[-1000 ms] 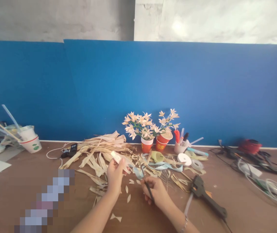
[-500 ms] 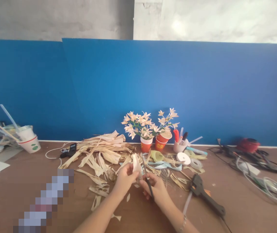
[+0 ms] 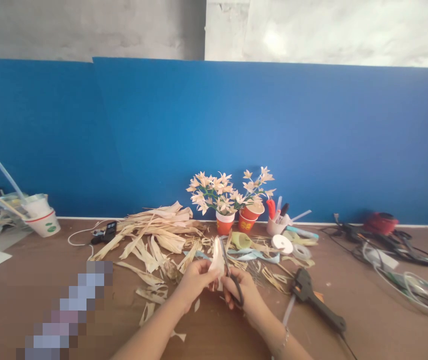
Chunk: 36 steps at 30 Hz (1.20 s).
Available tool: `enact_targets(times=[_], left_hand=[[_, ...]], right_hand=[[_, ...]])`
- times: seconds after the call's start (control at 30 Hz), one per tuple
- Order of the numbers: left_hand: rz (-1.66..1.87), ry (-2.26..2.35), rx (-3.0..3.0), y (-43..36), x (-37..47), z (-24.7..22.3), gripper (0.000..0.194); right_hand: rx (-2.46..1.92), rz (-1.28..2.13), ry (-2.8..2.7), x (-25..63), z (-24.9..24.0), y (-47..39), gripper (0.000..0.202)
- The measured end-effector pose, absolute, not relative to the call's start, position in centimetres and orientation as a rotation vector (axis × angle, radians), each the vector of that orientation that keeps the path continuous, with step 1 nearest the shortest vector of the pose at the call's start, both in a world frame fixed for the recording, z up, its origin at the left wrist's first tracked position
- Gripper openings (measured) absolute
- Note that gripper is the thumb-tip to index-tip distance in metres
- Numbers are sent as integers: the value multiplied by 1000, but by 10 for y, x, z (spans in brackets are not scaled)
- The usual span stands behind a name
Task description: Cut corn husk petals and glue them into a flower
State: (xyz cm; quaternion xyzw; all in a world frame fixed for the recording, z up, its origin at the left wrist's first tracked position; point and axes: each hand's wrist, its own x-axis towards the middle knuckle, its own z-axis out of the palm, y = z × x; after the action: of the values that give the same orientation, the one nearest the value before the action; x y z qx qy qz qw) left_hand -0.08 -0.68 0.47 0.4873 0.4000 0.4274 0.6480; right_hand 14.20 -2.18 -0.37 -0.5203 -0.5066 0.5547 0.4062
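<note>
My left hand [image 3: 194,281] pinches a pale, petal-like piece of husk [image 3: 217,257], which stands upright between its fingers. In my right hand [image 3: 243,290] are dark-handled scissors [image 3: 235,284], fingers wrapped round the handles and blades pointing up, close along the right side of the husk piece. Behind the hands, pale artificial flowers [image 3: 219,189] stand in a red and white paper cup [image 3: 224,223]. More such flowers rise from red cups to the right. A heap of dry husks [image 3: 161,232] lies behind and to the left of my left hand.
A dark glue gun [image 3: 317,300] lies to the right of my right hand, its cord trailing forward. A white tape roll [image 3: 282,244] sits near a cup of tools [image 3: 275,226]. Cables [image 3: 405,285] lie at the right. A white cup [image 3: 44,222] stands at the left.
The husk piece has turned slightly and shifted right in my left hand. The scissors have tilted, with their handles a little further right. The whole view has shifted slightly.
</note>
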Motion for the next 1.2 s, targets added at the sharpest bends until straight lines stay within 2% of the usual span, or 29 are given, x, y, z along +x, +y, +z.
enact_targets(times=[0.7, 0.97, 1.2], left_hand=[[950, 1100, 1092, -9, 6, 3, 15], [939, 973, 1100, -11, 1, 9, 21], [978, 982, 1065, -11, 0, 12, 20]], right_hand=[[-1365, 1310, -1356, 142, -9, -23, 12], [-1347, 1404, -1312, 142, -6, -21, 19], [-1273, 1388, -1300, 145, -7, -22, 34]])
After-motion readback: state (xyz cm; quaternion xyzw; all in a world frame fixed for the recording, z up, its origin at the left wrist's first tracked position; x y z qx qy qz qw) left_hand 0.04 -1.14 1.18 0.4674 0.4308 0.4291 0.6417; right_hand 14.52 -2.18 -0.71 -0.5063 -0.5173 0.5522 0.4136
